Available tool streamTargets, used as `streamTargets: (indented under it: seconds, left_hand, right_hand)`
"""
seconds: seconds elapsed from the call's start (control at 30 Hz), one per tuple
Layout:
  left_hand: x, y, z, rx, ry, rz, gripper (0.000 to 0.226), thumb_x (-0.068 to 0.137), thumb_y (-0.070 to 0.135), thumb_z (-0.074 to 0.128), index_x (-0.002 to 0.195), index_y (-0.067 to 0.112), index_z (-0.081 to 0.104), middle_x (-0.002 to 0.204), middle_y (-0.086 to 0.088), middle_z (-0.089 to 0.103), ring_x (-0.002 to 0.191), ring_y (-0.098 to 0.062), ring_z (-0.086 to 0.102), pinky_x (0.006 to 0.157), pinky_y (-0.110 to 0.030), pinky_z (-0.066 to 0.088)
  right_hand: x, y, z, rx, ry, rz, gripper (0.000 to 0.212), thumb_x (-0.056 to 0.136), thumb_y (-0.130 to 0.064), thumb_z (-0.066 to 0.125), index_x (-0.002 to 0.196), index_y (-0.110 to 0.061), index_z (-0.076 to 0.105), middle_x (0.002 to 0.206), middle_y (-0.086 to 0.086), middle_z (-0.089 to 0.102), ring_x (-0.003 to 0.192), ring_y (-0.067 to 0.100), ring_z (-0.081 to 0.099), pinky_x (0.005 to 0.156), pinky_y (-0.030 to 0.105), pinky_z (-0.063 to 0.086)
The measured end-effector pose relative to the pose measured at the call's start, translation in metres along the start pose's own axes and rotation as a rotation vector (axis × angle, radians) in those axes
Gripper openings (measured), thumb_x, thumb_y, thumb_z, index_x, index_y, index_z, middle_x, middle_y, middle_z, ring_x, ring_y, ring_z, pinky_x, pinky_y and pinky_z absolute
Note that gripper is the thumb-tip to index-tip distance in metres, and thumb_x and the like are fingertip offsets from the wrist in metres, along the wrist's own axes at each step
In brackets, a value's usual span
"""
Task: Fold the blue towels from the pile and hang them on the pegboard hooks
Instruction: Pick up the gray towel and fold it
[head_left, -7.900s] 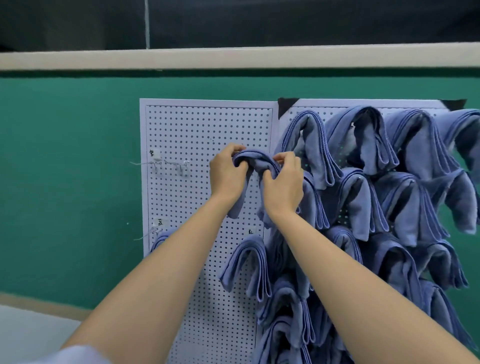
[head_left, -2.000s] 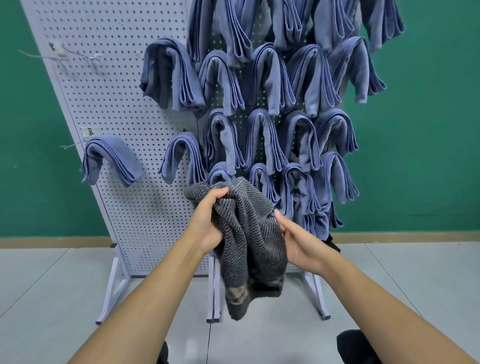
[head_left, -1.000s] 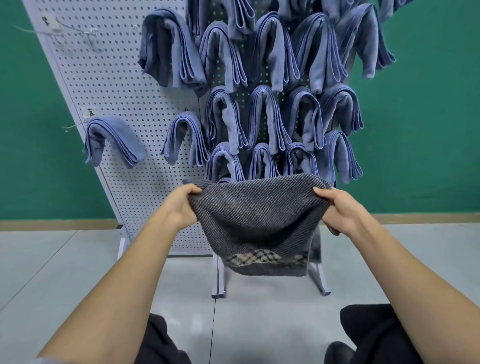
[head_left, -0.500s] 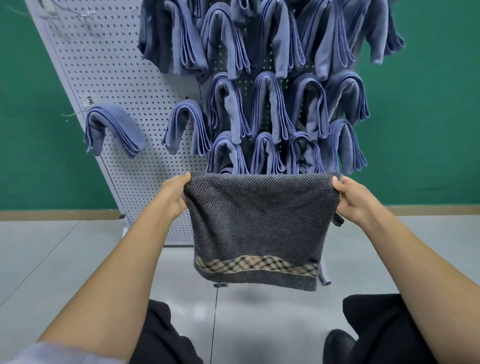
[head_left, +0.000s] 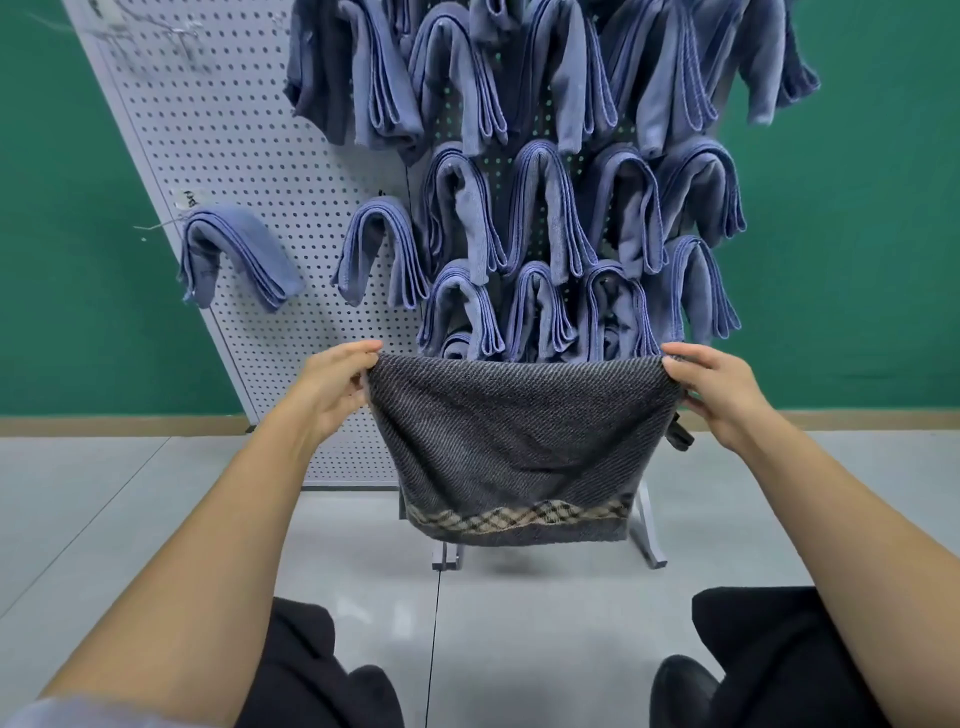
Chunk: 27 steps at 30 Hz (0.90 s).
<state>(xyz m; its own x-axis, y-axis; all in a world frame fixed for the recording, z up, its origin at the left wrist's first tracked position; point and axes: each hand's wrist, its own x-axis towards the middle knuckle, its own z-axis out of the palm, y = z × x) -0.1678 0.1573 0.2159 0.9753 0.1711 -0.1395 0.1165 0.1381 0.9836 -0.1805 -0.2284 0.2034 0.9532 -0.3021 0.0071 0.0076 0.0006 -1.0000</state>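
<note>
A dark grey towel with a plaid band near its lower edge hangs spread out in front of me. My left hand pinches its top left corner and my right hand pinches its top right corner. Behind it stands the white pegboard, with several folded blue towels draped over its hooks. One blue towel hangs alone at the left, with a bare wire hook beside it.
The pegboard rests on grey metal feet on a pale tiled floor. A green wall rises behind. My dark trouser legs and a shoe show at the bottom. Bare hooks sit at the board's top left.
I have taken a bunched grey towel and pulled it open by its top corners. In the last half second the towel's top edge sagged slightly and its lower edge swung.
</note>
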Motion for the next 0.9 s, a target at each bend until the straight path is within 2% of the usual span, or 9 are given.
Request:
streamTargets:
  seconds: [0.1,0.23,0.37,0.47,0.57,0.67,0.73,0.83,0.9]
  left_hand:
    - [-0.004,-0.002,-0.005,0.149,-0.027,0.059,0.018,0.091,0.003,0.060,0.101,0.015,0.069,0.099,-0.003,0.067,0.088,-0.014,0.059,0.085,-0.027,0.049]
    - [-0.005,-0.009,-0.014,0.415,-0.018,0.160,0.025,0.087,0.000,0.064,0.109,0.009,0.069,0.103,-0.010,0.068,0.087,-0.013,0.063,0.075,-0.019,0.050]
    - [-0.001,-0.016,-0.021,0.758,0.035,0.282,0.014,0.086,0.008,0.068,0.100,0.009,0.071,0.096,-0.010,0.069,0.094,-0.019,0.063,0.090,-0.032,0.050]
    - [0.000,-0.015,-0.023,0.878,0.066,0.345,0.008,0.090,0.013,0.065,0.092,0.007,0.068,0.088,-0.009,0.065,0.087,-0.022,0.057,0.082,-0.035,0.047]
    - [-0.001,-0.011,-0.030,0.740,-0.003,0.273,0.017,0.097,0.020,0.054,0.085,0.009,0.059,0.083,-0.004,0.055,0.082,-0.019,0.048,0.074,-0.031,0.040]
    - [0.000,-0.009,-0.035,0.414,-0.102,0.077,0.022,0.101,0.026,0.044,0.092,0.011,0.057,0.095,-0.003,0.058,0.093,-0.019,0.052,0.090,-0.035,0.041]
    - [0.001,-0.009,-0.034,0.197,-0.086,-0.052,0.021,0.101,0.026,0.045,0.095,0.010,0.058,0.095,-0.005,0.060,0.087,-0.019,0.055,0.081,-0.033,0.047]
    - [0.004,-0.011,-0.027,0.028,-0.002,-0.219,0.020,0.098,0.023,0.052,0.097,0.005,0.061,0.094,-0.009,0.063,0.077,-0.019,0.058,0.071,-0.032,0.048]
    - [0.003,-0.010,-0.017,-0.048,0.040,-0.245,0.019,0.096,0.021,0.056,0.100,0.004,0.061,0.088,-0.009,0.066,0.071,-0.018,0.061,0.068,-0.031,0.050]
  right_hand:
    - [0.001,0.003,-0.001,-0.107,-0.018,-0.020,0.033,0.089,0.006,0.058,0.115,-0.012,0.064,0.082,0.000,0.060,0.071,0.016,0.055,0.059,0.019,0.050]
    - [0.000,0.008,0.000,-0.379,0.009,-0.088,0.037,0.085,0.006,0.064,0.117,-0.012,0.067,0.079,0.007,0.057,0.072,0.025,0.045,0.069,0.040,0.047]
    - [-0.006,0.010,0.004,-0.643,0.093,-0.267,0.022,0.085,-0.001,0.067,0.106,-0.006,0.070,0.077,0.008,0.056,0.075,0.022,0.049,0.069,0.025,0.036]
    - [-0.004,0.010,0.008,-0.815,0.113,-0.351,0.012,0.084,-0.010,0.070,0.094,-0.003,0.072,0.087,0.015,0.061,0.080,0.025,0.050,0.074,0.029,0.035]
    - [-0.006,0.006,0.009,-0.761,0.050,-0.355,0.011,0.089,-0.015,0.065,0.084,-0.006,0.065,0.076,0.004,0.057,0.078,0.024,0.052,0.072,0.029,0.040]
    - [-0.017,-0.004,0.012,-0.333,-0.140,-0.135,0.020,0.096,-0.018,0.055,0.079,-0.007,0.053,0.073,0.002,0.056,0.063,0.010,0.057,0.060,0.015,0.045]
    - [-0.021,-0.006,0.015,-0.165,-0.201,-0.012,0.029,0.096,-0.022,0.055,0.070,-0.012,0.047,0.069,0.002,0.057,0.058,0.010,0.058,0.059,0.022,0.048]
    - [-0.022,-0.008,0.022,-0.018,-0.154,0.140,0.029,0.096,-0.017,0.055,0.068,-0.011,0.050,0.054,0.000,0.057,0.037,0.003,0.053,0.036,0.016,0.040]
    - [-0.022,-0.008,0.029,0.069,-0.112,0.220,0.019,0.093,-0.015,0.060,0.076,-0.008,0.057,0.064,0.003,0.065,0.044,0.007,0.060,0.039,0.017,0.046]
